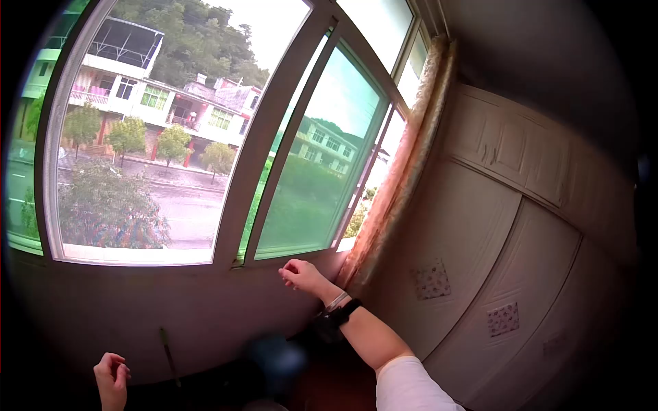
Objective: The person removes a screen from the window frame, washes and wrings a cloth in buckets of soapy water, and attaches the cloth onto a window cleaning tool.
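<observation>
Nearby, curtain (pinkish) between window and wardrobe.

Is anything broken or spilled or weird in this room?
No breaks or spills that I can see. The window, curtain and wardrobe all look slanted, but they slant together, so it's probably just the tilted camera. The bottom of the picture is too dark to check.

The right arm wears a plain white sleeve with its hem near the elbow, a slim silvery bracelet around the wrist and, just behind it, a wider black band bearing a dark, bulky piece blurred by shadow.
</observation>
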### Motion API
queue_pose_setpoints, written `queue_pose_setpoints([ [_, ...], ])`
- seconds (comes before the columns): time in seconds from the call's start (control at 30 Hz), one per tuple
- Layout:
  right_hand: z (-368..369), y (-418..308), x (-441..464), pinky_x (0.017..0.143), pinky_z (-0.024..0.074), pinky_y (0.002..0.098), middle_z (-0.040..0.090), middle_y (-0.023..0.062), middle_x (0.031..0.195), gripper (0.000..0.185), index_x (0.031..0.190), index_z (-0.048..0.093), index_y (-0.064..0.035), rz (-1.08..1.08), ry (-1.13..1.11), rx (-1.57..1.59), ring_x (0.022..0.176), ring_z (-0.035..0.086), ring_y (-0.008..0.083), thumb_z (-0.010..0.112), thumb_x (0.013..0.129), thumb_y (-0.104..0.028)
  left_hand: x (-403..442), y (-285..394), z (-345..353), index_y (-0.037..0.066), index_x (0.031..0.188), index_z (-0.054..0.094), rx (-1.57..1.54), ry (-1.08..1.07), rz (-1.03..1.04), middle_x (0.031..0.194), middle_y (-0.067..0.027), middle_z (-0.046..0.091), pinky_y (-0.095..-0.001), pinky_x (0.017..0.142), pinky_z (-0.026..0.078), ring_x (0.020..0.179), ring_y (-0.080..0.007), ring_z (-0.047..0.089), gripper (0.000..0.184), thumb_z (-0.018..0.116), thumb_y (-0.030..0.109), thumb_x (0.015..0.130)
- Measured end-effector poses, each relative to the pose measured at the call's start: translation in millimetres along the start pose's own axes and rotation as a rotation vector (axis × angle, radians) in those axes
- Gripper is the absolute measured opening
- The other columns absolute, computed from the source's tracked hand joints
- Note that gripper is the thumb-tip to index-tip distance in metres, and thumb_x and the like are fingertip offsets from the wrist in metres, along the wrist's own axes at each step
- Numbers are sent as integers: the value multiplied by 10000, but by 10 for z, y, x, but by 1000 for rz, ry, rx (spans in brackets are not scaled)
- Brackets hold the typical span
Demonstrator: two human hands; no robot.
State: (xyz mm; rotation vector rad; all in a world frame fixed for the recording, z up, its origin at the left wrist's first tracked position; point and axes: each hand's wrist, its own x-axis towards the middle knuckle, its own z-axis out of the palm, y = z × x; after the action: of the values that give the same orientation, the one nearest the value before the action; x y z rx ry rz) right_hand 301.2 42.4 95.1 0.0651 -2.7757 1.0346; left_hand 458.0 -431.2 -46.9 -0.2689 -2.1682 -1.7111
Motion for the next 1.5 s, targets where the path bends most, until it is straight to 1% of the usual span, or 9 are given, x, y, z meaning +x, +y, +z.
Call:
queue_pose_setpoints([
  [0.2, 130, -81, 11, 542, 483, 241, 613, 40, 779, 298, 915, 566, -23, 93, 62, 67, 679, 607, 107, 583, 869, -317, 302, -549, -13, 20, 838, 494, -116, 271, 19, 670, -2, 453, -183, 520, 398, 587, -46, 441, 77, 439, 20, 893],
  [0.4, 78, -225, 439, 519, 487, 245, 613, 49, 783, 313, 915, 559, -19, 82, 167, 61, 665, 613, 121, 572, 873, -329, 1132, -1127, -449, 27, 901, 487, -103, 407, 172, 714, 0, 439, -187, 534, 361, 640, -53, 433, 79, 423, 65, 928],
  [0.7, 142, -502, 1734, 522, 481, 270, 595, 56, 810, 353, 934, 541, -17, 198, 560, 114, 687, 594, 133, 531, 883, -366, 2750, -2048, -725, 38, 928, 480, -104, 347, 230, 706, 18, 402, -180, 513, 324, 619, -36, 383, 108, 407, 112, 954],
  [0.87, 158, -412, 2449, 598, 500, 345, 600, 123, 837, 443, 989, 529, 15, 265, 797, -4, 755, 601, 226, 526, 862, -409, 3378, -2577, -685, 47, 940, 501, -135, 385, 249, 620, 17, 407, -169, 453, 308, 544, -28, 386, 128, 412, 137, 961],
  [0.93, 90, -178, 2753, 722, 494, 409, 628, 207, 876, 492, 977, 533, 39, 250, 898, -149, 840, 609, 346, 516, 849, -436, 3323, -1964, -754, 13, 907, 554, -165, 300, 151, 670, -24, 512, -214, 521, 397, 585, -80, 483, 134, 483, 125, 927],
  [1.03, 34, -56, 2996, 550, 518, 348, 605, 155, 871, 512, 1020, 514, 33, 271, 957, -229, 724, 609, 259, 499, 856, -452, 3382, -1802, -720, -12, 862, 576, -200, 265, 144, 654, -40, 561, -250, 498, 433, 549, -109, 523, 171, 520, 142, 913],
  [1.17, -61, 112, 3223, 540, 521, 361, 608, 204, 886, 545, 1034, 515, 37, 283, 1011, -305, 701, 622, 304, 478, 857, -477, 3477, -1872, -638, 1, 823, 577, -191, 259, 181, 590, -41, 555, -253, 450, 413, 493, -123, 512, 190, 505, 151, 916],
  [1.3, 53, -112, 3210, 839, 442, 446, 580, 313, 984, 589, 1069, 491, 72, 237, 983, -303, 955, 555, 443, 459, 873, -482, 3487, -1887, -659, 8, 838, 572, -236, 228, 80, 591, -48, 542, -256, 472, 418, 510, -123, 504, 145, 489, 104, 907],
  [1.5, 75, -158, 3438, 792, 450, 471, 587, 308, 964, 542, 1042, 483, 49, 247, 975, -401, 918, 561, 457, 461, 876, -467, 3530, -1945, -704, 4, 862, 564, -208, 201, 156, 594, -45, 531, -256, 479, 421, 512, -123, 488, 120, 481, 80, 905],
])
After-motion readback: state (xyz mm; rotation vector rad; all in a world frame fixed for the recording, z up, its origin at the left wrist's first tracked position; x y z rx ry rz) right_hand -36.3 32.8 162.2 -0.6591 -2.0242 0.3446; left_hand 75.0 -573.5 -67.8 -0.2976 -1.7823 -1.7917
